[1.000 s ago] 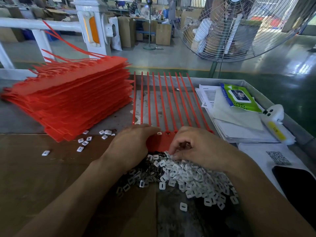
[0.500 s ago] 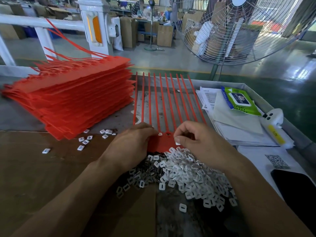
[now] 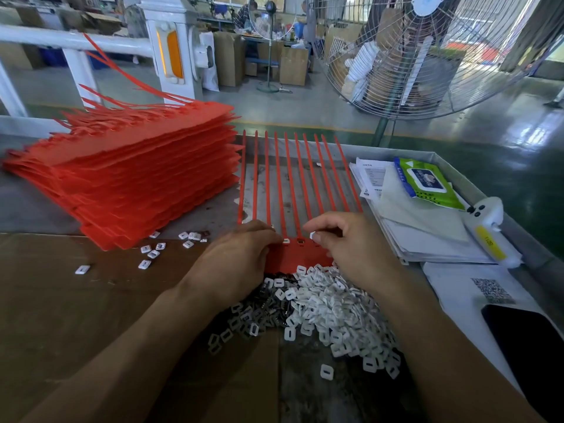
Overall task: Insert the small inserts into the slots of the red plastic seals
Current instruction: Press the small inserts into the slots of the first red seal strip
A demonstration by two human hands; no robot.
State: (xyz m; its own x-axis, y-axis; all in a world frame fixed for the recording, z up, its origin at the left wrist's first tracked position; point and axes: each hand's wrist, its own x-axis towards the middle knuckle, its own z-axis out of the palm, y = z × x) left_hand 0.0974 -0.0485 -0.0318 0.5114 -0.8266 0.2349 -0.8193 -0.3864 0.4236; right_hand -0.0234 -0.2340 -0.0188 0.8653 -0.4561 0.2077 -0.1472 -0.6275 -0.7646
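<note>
Brown cardboard [image 3: 61, 300] covers the near bench, with a workshop floor and a large wire-caged fan [image 3: 427, 53] beyond. At centre lies a flat strip of red plastic seals [image 3: 293, 254], ten thin tails fanning away toward the far edge, slots lined along its head. Just near of it spreads a heap of small white inserts [image 3: 329, 309], some darker ones mixed in on the left. The left hand [image 3: 235, 264] rests on the strip's left end, fingers curled over it. The right hand [image 3: 351, 242] pinches one white insert [image 3: 312, 235] between thumb and forefinger, just above the slots. A tall stack of red seals [image 3: 137, 178] stands at left, loose inserts scattered by it. Papers [image 3: 421, 227], a green wipes pack [image 3: 427, 183] and a dark phone [image 3: 528, 346] crowd the right.
</note>
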